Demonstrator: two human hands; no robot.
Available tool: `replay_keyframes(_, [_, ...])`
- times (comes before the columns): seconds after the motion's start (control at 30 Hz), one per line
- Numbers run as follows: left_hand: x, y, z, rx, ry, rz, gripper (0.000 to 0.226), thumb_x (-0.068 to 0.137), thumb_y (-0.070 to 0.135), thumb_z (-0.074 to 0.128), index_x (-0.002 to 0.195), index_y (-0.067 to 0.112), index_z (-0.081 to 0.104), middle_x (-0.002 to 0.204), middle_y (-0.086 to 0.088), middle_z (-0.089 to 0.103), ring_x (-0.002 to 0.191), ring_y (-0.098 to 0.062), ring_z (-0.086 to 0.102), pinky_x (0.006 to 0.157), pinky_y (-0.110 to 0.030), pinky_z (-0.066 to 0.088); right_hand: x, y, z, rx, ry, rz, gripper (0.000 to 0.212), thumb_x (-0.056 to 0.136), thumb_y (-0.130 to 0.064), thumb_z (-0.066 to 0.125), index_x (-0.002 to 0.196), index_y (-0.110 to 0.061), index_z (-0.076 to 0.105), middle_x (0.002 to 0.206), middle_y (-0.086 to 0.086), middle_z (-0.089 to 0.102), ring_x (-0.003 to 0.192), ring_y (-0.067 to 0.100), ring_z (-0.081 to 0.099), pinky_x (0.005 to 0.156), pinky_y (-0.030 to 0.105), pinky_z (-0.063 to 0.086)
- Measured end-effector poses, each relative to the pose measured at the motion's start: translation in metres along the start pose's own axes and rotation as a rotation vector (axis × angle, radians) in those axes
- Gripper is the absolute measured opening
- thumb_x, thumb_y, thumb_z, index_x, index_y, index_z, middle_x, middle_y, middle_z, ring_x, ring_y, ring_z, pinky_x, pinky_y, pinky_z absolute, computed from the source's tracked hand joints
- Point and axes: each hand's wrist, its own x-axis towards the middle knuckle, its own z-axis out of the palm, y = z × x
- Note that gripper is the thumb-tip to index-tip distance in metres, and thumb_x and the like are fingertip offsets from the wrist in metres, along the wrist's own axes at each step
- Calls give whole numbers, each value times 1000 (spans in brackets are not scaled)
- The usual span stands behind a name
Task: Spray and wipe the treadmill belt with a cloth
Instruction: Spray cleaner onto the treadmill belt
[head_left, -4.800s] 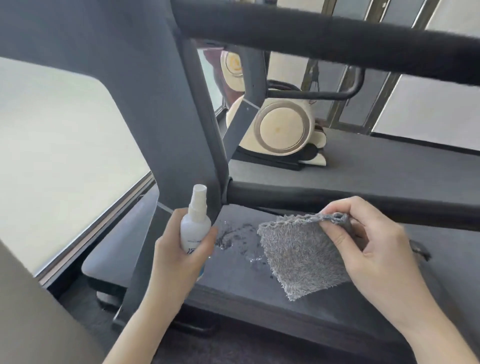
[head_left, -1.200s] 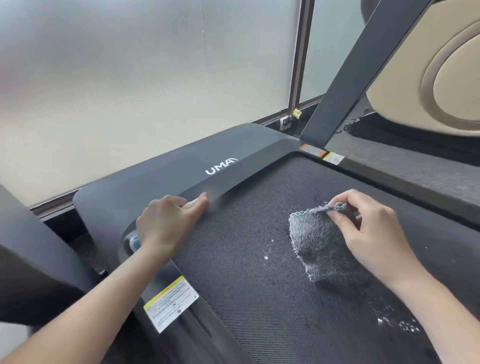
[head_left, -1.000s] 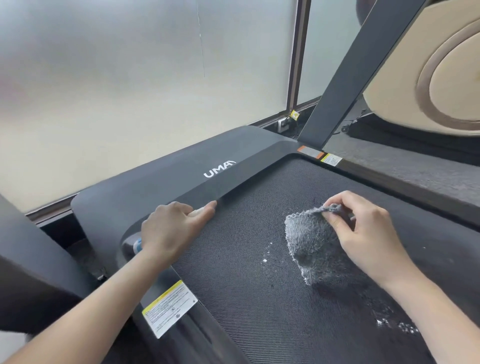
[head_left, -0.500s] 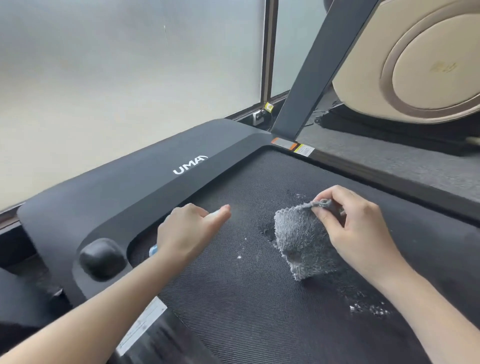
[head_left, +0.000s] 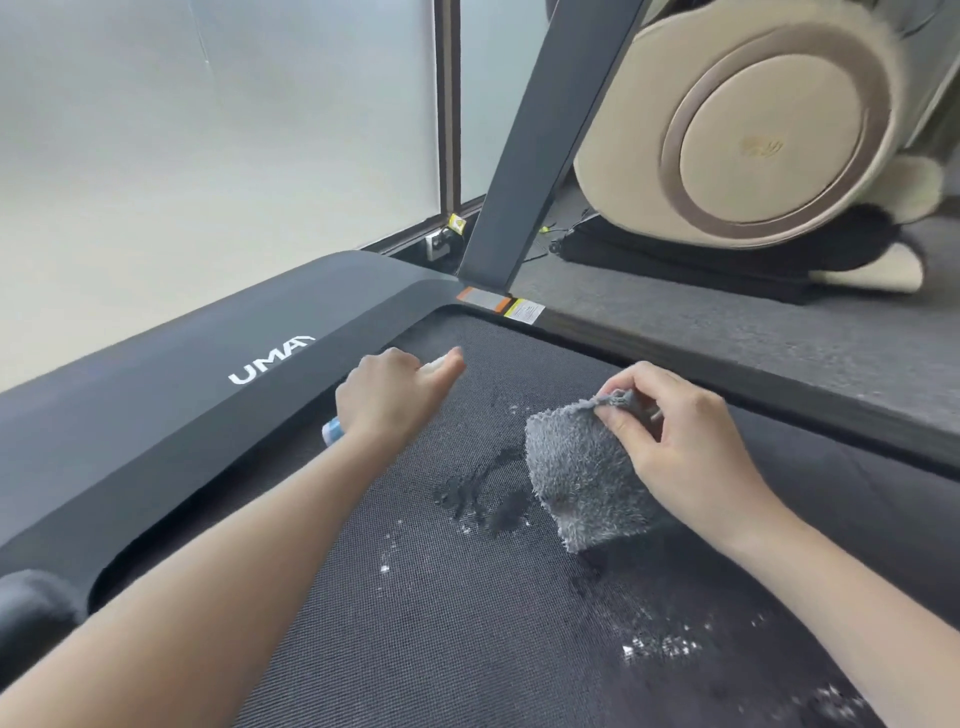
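Observation:
The dark woven treadmill belt fills the lower half of the view. It carries a wet patch and scattered white droplets. My left hand is shut on a small white spray bottle; only its blue base and a bit of the white top show, pointed toward the belt's far end. My right hand pinches a fluffy grey cloth by its top edge. The cloth hangs down just right of the wet patch.
The black motor cover marked UMA borders the belt on the left. A dark upright post rises at the far corner. A beige massage chair stands behind the right side rail. Frosted glass lies beyond.
My left hand with the bottle has moved from the motor cover's edge out over the belt. A fresh wet patch has appeared left of the cloth. The view has shifted toward the far end.

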Motion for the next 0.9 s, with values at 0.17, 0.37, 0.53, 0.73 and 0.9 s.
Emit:
replay_keyframes(0.17, [24, 20, 27, 23, -5, 59, 68, 84, 69, 46, 50, 10, 46, 57, -6, 58, 62, -27, 57, 60, -32, 40, 4, 16, -4, -2, -10, 32, 8, 86, -10, 65, 82, -16, 62, 69, -17, 52, 73, -9, 51, 66, 4, 36])
replay_keyframes(0.37, [35, 45, 57, 30, 26, 66, 62, 74, 67, 39, 53, 10, 54, 56, -4, 52, 67, -32, 55, 61, -31, 32, 8, 36, -4, -24, 29, 68, 6, 86, -9, 65, 82, -14, 62, 70, -18, 53, 73, -9, 50, 66, 4, 35])
replay_keyframes(0.53, [34, 59, 70, 94, -132, 147, 65, 84, 70, 46, 56, 12, 52, 74, -9, 61, 77, -31, 57, 66, -32, 37, 10, 48, -5, -40, 73, 92, 5, 85, -9, 64, 82, -12, 62, 68, -17, 52, 70, -10, 49, 62, 4, 33])
replay_keyframes(0.73, [7, 59, 61, 47, -28, 236, 60, 72, 66, 38, 49, 11, 48, 52, -6, 51, 65, -32, 57, 58, -31, 32, 6, 52, -10, -76, 107, 106, 4, 85, -9, 64, 82, -11, 62, 67, -17, 51, 70, -10, 49, 64, 4, 34])
replay_keyframes(0.9, [-6, 43, 40, 33, -127, 250, 65, 77, 71, 42, 50, 12, 46, 54, -3, 56, 65, -27, 60, 59, -31, 40, 3, 48, -16, -103, 144, 115, 5, 85, -9, 65, 81, -10, 62, 69, -15, 55, 69, -4, 52, 62, 4, 34])
